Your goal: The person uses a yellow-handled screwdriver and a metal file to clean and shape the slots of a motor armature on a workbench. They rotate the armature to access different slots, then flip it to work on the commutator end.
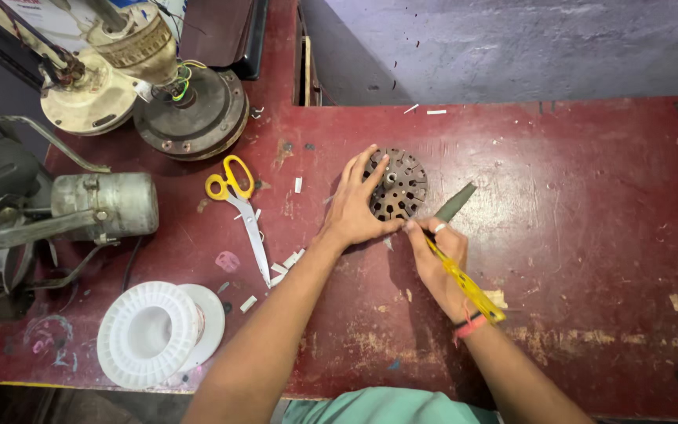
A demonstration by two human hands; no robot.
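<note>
Right hand (pixel 437 263) pinches a yellow tool (pixel 464 286); left hand (pixel 355 208) clasps the stator core (pixel 399 185).

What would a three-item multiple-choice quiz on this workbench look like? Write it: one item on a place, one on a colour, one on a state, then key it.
1. Where do the scissors lie?
A. left of the slotted metal stator core
B. right of it
C. on top of it

2. What colour are the scissor handles?
A. red
B. yellow
C. black

3. What is the left hand doing?
A. resting flat on the bare red table
B. holding the white spool
C. gripping the stator core

Key: 1 A, since the scissors sit on the table between the core and the grey motor. 2 B, both loops are plainly yellow. 3 C, its fingers spread over the core's edge while the right hand holds a yellow tool beside it.
</note>
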